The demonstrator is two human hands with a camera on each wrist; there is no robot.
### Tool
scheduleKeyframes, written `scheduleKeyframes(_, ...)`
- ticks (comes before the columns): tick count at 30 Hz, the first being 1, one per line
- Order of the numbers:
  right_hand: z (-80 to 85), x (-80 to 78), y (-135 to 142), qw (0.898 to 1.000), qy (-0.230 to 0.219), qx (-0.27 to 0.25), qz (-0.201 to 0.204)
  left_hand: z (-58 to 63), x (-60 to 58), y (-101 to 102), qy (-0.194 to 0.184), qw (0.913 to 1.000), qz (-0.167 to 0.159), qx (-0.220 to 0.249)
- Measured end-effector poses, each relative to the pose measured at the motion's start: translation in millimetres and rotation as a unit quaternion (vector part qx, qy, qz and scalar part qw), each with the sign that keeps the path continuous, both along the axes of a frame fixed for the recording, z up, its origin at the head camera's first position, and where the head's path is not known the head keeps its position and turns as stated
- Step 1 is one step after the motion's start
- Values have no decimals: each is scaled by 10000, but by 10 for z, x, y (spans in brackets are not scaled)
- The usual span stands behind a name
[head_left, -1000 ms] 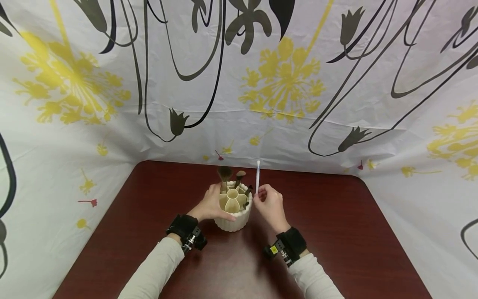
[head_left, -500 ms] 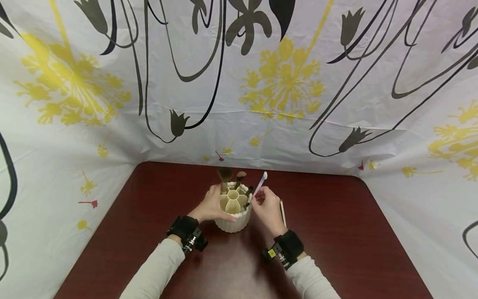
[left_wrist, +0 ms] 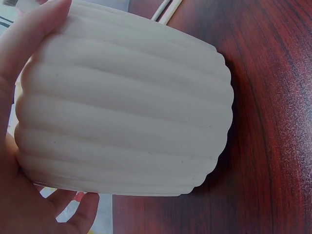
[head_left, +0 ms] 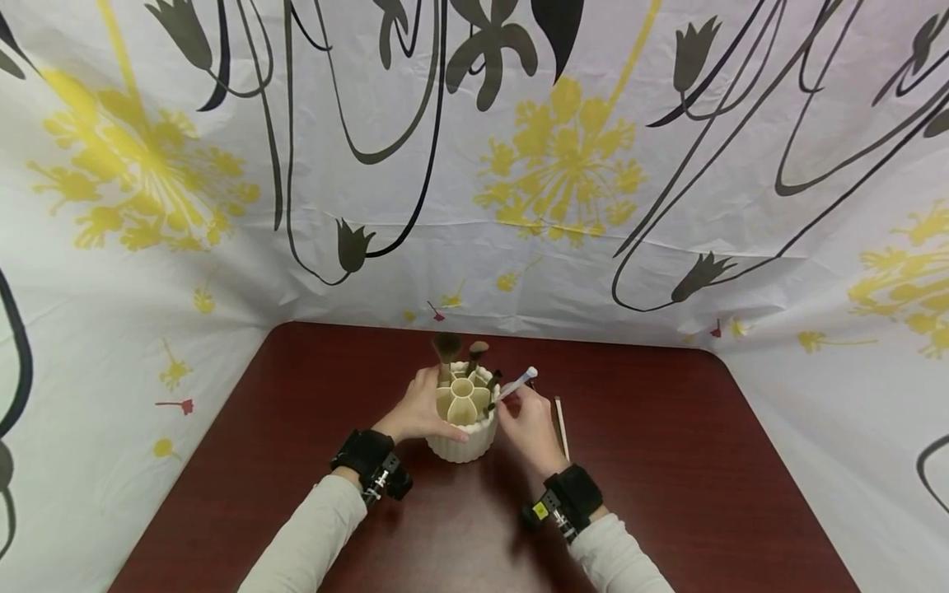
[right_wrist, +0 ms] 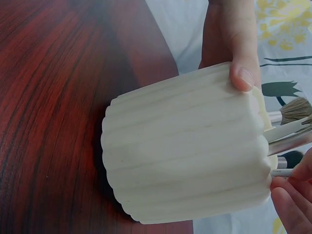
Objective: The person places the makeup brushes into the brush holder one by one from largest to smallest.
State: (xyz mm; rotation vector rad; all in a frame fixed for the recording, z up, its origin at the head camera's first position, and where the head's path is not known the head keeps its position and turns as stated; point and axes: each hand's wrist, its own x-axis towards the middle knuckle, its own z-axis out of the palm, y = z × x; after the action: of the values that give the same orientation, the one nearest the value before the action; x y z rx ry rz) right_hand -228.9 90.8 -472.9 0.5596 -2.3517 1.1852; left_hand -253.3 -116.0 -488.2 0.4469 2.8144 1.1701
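Observation:
My left hand (head_left: 419,409) grips the cream ribbed brush holder (head_left: 458,446), its thumb over the near rim. The holder stands upright, divided into petal-shaped compartments. A wide makeup brush (head_left: 447,346) and a smaller brown one (head_left: 478,350) stick up at its back, with dark brushes (head_left: 493,381) at its right side. Between thumb and fingers, my right hand (head_left: 530,424) pinches a slim white makeup brush (head_left: 519,383), tilted up to the right over the right rim. In the right wrist view its thin shaft (right_wrist: 282,172) meets the rim; the inner end is hidden.
Thin pale sticks (head_left: 561,428), probably brush handles, lie on the dark red table (head_left: 667,461) right of my right hand. The left wrist view shows them (left_wrist: 166,10) behind the holder. A patterned white cloth (head_left: 415,288) hangs behind the table.
My right hand has tipped the slim brush from nearly upright to a rightward slant and lowered it at the holder's right rim. The left hand keeps its grip on the holder.

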Motion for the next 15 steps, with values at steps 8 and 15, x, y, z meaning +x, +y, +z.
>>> scheduleKeyframes(8,14,-36,20,9987,-40,486,153,-4,-6,3,36,10000,11,-18)
scheduleKeyframes(15,45,-33,26,9969,-10,730,297,25,9,-3,-26,10000,17,-40)
